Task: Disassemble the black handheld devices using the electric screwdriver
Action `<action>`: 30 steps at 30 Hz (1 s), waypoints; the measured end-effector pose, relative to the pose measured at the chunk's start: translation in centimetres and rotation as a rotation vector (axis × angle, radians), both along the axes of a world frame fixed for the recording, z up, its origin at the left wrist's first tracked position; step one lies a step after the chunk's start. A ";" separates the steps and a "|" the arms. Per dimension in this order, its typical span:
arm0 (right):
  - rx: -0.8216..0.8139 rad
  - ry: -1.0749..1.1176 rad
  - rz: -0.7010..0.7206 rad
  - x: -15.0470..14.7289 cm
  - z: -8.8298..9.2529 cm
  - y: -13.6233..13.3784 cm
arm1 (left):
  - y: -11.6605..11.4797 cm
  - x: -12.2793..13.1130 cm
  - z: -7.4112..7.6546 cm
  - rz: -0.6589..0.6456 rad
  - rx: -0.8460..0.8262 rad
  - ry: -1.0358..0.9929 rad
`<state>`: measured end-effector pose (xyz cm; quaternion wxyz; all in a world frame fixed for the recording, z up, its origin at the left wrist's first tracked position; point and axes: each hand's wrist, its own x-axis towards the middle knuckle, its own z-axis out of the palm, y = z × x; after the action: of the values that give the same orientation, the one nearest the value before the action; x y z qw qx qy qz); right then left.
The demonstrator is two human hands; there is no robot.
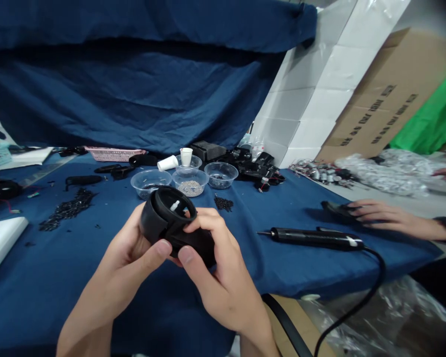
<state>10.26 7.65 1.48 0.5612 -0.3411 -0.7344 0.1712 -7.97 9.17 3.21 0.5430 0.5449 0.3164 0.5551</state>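
Both my hands hold a black plastic housing (168, 210) above the near part of the table. Its round open end faces up toward me, and a small light-coloured piece shows inside. My left hand (134, 258) wraps the left side, thumb on the near face. My right hand (217, 258) grips the right side, thumb below and index finger at the rim of the opening. A seam or gap runs across the shell under the ring. The lower part of the housing is hidden by my fingers. Right of my hands lies a black electric screwdriver (315, 238) with its cable.
Behind my hands stand clear plastic bowls (191, 183) with small parts, and white paper cups (186, 157). Loose black screws (223, 203) and dark parts (69, 209) lie on the blue cloth (107, 193). At right, another person's hand (390, 218) rests on a dark piece.
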 end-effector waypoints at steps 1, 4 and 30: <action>-0.010 0.012 0.029 0.1 0.0 -0.1 | 0.2 -0.3 -0.1 0.012 0.040 0.030; -0.020 0.018 0.072 0.2 0.1 -0.2 | 1.0 -1.7 -0.4 0.037 0.231 0.208; 0.072 0.445 0.184 1.1 0.2 0.6 | -0.9 2.0 -0.8 -0.300 0.254 0.736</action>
<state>11.38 8.21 1.69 0.7030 -0.2063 -0.6262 0.2666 -6.02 8.22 2.44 0.3969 0.8097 0.3355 0.2726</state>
